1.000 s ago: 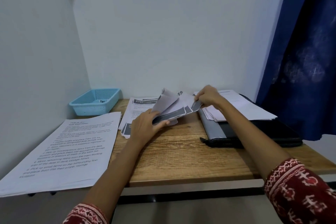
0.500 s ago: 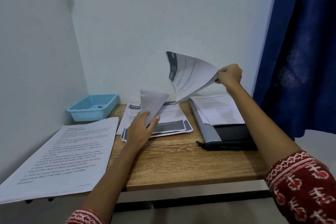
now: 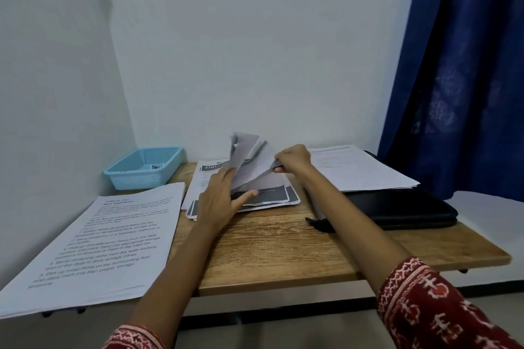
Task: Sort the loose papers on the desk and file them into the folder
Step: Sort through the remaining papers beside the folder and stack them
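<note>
Left hand (image 3: 218,201) flat, fingers straight, pressing the middle pile of grey-banded printed sheets (image 3: 263,198) onto the wooden desk (image 3: 283,246). Right hand (image 3: 293,159) pinches the edge of a few lifted sheets (image 3: 246,159) fanned up over that pile. Black zip folder (image 3: 402,207) lies right, white pages (image 3: 360,170) stacked on top. Large text sheet (image 3: 107,238) overhangs near left; light blue plastic basket (image 3: 144,167) far left. Paper likely light, floppy, slippery in stacks: pinch at a corner or edge and keep the pile pinned.

The left hand (image 3: 219,201) props lifted sheets (image 3: 243,159) of the paper stack (image 3: 272,198); the right hand (image 3: 293,159) pinches 1 sheet beside the black folder (image 3: 402,207).
</note>
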Demonstrator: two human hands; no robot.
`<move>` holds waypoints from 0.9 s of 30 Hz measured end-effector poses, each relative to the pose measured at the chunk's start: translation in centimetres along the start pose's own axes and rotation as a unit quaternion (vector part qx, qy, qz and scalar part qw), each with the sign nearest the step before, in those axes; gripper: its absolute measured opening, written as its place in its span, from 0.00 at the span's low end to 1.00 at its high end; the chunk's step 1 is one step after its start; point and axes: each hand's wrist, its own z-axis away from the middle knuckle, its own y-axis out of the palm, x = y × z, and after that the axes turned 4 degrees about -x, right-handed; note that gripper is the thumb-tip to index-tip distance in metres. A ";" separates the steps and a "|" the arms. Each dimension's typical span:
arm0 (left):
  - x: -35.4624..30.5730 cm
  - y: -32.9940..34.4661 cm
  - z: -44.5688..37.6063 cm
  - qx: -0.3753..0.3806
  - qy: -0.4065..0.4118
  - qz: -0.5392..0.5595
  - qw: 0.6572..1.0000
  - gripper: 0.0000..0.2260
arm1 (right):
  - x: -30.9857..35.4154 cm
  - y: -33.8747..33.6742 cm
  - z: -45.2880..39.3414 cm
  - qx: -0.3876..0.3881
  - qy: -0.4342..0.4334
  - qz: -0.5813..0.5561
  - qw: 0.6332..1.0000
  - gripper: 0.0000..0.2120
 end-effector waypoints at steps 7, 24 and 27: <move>0.8 1.0 0.0 0.030 0.084 -0.073 0.993 0.24 | -0.4 0.9 1.0 0.121 0.030 -0.014 0.992 0.05; 0.7 1.5 -0.4 0.118 0.072 -0.133 0.981 0.19 | -4.4 0.0 -0.5 0.117 0.052 0.217 0.968 0.14; 0.6 1.4 -0.5 0.115 0.058 -0.149 0.980 0.18 | -4.2 -0.2 -0.9 0.076 0.024 0.178 0.981 0.17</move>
